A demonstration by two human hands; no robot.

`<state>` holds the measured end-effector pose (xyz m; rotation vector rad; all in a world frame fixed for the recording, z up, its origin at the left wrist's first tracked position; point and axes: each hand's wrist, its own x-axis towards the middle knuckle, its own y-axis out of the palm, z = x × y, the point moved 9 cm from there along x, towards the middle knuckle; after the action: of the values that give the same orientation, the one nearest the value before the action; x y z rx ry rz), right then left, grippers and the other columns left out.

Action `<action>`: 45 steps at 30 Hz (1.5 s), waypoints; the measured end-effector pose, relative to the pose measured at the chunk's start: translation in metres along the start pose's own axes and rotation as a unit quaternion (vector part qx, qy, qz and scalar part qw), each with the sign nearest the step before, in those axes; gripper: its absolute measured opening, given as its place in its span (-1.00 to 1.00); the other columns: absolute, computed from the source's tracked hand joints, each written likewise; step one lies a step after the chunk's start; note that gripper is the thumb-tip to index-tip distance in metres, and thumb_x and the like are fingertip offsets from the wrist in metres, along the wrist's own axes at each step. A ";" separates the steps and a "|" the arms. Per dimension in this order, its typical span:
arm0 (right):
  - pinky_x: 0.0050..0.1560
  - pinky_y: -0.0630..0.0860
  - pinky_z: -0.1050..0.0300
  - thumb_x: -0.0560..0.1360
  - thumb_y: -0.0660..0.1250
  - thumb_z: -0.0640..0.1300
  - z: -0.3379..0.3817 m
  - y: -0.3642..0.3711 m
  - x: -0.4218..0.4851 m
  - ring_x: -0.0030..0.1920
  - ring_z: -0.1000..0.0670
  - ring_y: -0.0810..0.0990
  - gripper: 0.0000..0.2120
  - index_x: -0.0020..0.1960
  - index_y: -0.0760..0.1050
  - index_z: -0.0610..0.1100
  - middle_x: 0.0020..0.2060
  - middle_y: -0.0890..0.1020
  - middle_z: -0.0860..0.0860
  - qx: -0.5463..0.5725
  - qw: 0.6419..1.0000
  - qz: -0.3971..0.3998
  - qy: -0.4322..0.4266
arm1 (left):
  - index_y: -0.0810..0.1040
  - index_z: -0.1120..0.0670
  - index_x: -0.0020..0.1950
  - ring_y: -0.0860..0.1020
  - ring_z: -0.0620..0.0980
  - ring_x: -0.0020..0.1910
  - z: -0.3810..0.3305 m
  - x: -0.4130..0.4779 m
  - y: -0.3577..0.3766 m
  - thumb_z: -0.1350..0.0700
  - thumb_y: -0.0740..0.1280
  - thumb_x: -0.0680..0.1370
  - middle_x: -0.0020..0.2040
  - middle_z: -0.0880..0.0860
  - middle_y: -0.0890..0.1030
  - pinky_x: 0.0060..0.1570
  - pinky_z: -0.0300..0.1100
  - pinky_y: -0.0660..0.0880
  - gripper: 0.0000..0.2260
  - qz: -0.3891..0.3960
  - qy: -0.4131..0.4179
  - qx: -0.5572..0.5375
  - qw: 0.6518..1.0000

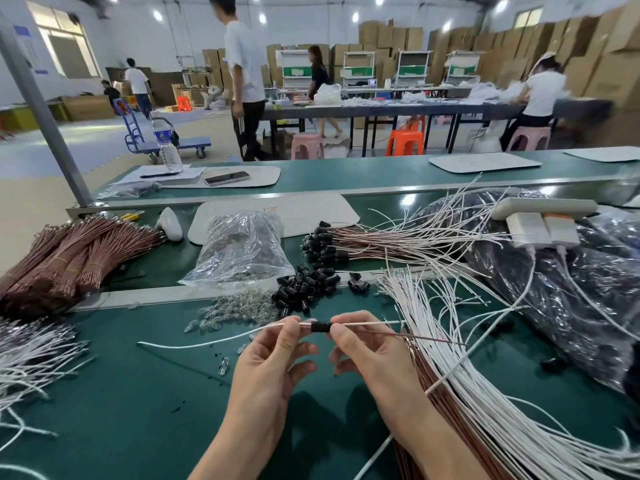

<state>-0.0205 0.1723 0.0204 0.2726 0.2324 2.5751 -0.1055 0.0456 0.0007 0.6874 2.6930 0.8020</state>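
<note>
Black cap (320, 327) sits on the wires above the table's (138, 410) near edge. Left hand (273, 358) pinches white wire (194, 342), right hand (367, 355) pinches brown wire (426, 337). Slide it straight and slow.

On my bench (138, 393), bundles (69, 261) lie far left and a bag (239, 247) at centre, with a mat (311, 213) behind it. Before the bag sit bulbs (242, 306), with caps (304, 285) just right of them. Nearer me, my left fingers (291, 327) and right fingers (341, 332) pinch a wired cap (320, 327). Wires (450, 341) fan out on my right; behind them a sack (554, 306) carries the strip (543, 206).
</note>
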 end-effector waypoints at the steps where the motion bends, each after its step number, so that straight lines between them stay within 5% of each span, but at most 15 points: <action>1: -0.25 0.60 0.14 0.53 0.45 -0.12 0.000 0.000 0.000 -0.25 0.01 0.66 -0.96 -0.06 0.68 0.00 -0.19 0.70 -0.03 -0.004 1.000 -0.001 -0.002 | 0.71 0.10 -0.15 0.66 -0.04 -0.33 0.000 0.000 0.001 0.06 0.45 0.39 -0.11 0.13 0.72 -0.40 -0.23 0.59 -0.87 0.003 -0.003 -0.001 1.000; 12: -0.27 0.57 0.21 0.53 0.46 -0.19 0.002 0.009 -0.004 -0.25 0.03 0.67 -0.88 -0.14 0.66 0.01 -0.22 0.73 -0.06 -0.063 0.998 -0.003 -0.021 | 0.68 0.11 -0.22 0.70 0.03 -0.26 0.006 -0.006 0.014 0.11 0.38 0.45 0.01 0.22 0.72 -0.36 -0.19 0.62 -0.88 0.001 -0.029 -0.073 0.997; 19: -0.26 0.57 0.20 0.52 0.49 -0.11 0.003 0.010 -0.003 -0.26 0.05 0.65 -0.98 -0.10 0.68 -0.02 -0.24 0.72 -0.02 -0.052 0.998 -0.001 -0.021 | 0.61 0.22 -0.06 0.68 -0.05 -0.31 0.006 0.000 0.003 0.11 0.39 0.45 -0.04 0.19 0.73 -0.31 -0.29 0.62 -0.81 -0.028 -0.024 -0.098 0.995; 31: -0.33 0.59 0.21 0.30 0.52 0.03 0.012 -0.037 0.004 -0.33 0.07 0.60 -0.85 -0.20 0.70 -0.03 -0.26 0.66 -0.01 0.130 0.985 -0.116 0.005 | 0.60 0.21 -0.04 0.67 -0.13 -0.30 -0.011 0.018 -0.041 0.09 0.40 0.43 -0.17 0.07 0.73 -0.32 -0.36 0.59 -0.79 -0.119 -0.008 -0.179 0.976; 37: -0.37 0.57 0.25 0.41 0.46 -0.06 0.015 -0.059 0.005 -0.34 0.11 0.60 -0.93 -0.14 0.62 -0.05 -0.24 0.66 0.04 0.178 0.970 -0.163 0.000 | 0.72 0.16 -0.25 0.68 -0.13 -0.27 -0.015 0.021 -0.053 0.08 0.43 0.42 -0.15 0.06 0.73 -0.30 -0.36 0.59 -0.84 -0.138 -0.007 -0.192 0.972; 45: -0.35 0.59 0.26 0.51 0.42 -0.10 0.016 -0.074 0.003 -0.34 0.14 0.61 -0.95 -0.14 0.62 -0.02 -0.25 0.67 0.08 0.206 0.957 -0.204 -0.003 | 0.60 0.20 -0.04 0.67 -0.13 -0.30 -0.017 0.021 -0.060 0.09 0.41 0.46 -0.19 0.05 0.72 -0.30 -0.36 0.59 -0.81 -0.150 -0.002 -0.189 0.970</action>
<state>0.0177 0.2378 0.0202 0.3412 0.7454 2.0971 -0.1523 0.0042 -0.0212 0.1874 2.4484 1.1753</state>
